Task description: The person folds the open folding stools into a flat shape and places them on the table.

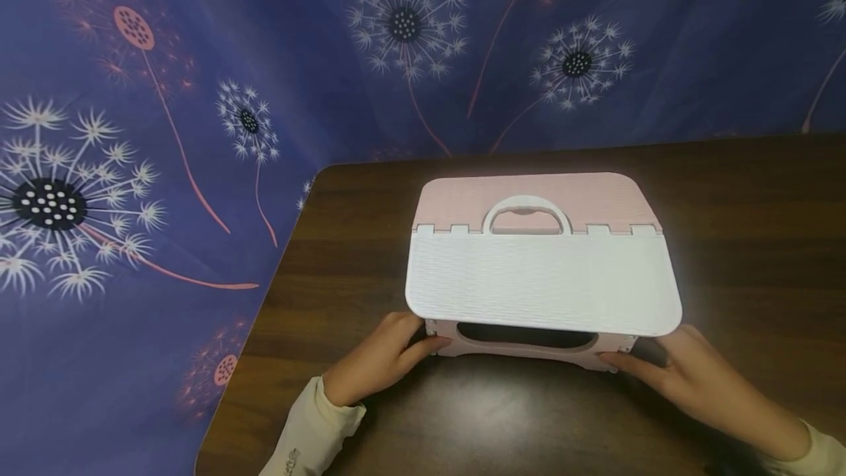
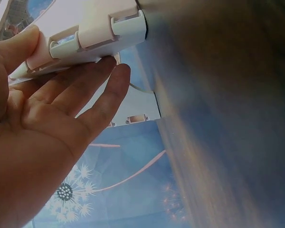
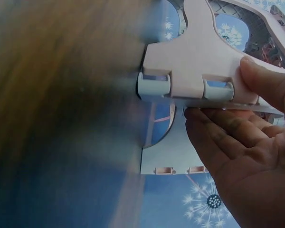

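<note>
A pink and white plastic folding step stool [image 1: 538,278] stands unfolded on the dark wooden table, a white carry handle [image 1: 526,204] at the middle of its top. My left hand [image 1: 390,351] holds its left legs near the front corner, thumb on the pink front panel [image 1: 529,350] and fingers along the side. At the opposite corner my right hand [image 1: 694,373] grips the same way. Both wrist views show hinge joints between thumb and fingers, with the stool's foot edge right at the tabletop. The top hides some fingertips in the head view.
The wooden table [image 1: 330,255] has a rounded far left corner and a left edge slanting toward me. A blue cloth [image 1: 297,35] printed with dandelions hangs behind the table and along its left side.
</note>
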### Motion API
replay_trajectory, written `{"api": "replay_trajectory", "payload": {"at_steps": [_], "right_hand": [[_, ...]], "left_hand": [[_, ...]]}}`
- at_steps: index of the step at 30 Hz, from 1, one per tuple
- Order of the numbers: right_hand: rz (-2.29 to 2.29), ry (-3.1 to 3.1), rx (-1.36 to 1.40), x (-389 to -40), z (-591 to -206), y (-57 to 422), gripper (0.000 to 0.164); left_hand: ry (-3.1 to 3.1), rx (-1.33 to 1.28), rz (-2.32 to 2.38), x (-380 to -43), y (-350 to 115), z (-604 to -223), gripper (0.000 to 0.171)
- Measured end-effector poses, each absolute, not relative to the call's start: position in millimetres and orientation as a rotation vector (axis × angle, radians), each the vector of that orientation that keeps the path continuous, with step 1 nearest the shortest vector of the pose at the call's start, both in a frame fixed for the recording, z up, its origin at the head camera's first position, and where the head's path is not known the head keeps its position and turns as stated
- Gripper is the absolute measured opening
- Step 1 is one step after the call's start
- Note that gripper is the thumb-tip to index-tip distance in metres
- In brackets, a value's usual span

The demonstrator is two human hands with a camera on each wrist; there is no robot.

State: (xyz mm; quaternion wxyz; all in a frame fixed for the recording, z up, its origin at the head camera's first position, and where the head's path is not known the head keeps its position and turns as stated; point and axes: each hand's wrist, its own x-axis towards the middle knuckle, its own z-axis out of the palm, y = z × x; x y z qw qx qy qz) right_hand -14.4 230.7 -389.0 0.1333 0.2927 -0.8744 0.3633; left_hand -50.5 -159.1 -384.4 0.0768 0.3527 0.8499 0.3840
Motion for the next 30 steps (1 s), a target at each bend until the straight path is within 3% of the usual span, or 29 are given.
{"api": "replay_trajectory", "payload": {"at_steps": [10,16,30], "right_hand": [[1.117,-2.519,0.901,-16.2,-388.1,232.7,0.075],[1.156,-2.539,0.87,-15.4,-386.9,231.8,0.074],[1.188,-2.521,0.928,-15.4,-388.3,233.9,0.074]], "left_hand": [[2.546,1.124,1.134,-50.2,-158.3,-384.8,0.021],[2.529,1.14,1.142,-50.3,-158.2,-384.0,0.028],[2.487,1.163,1.184,-50.5,-159.8,-385.0,0.023]]}}
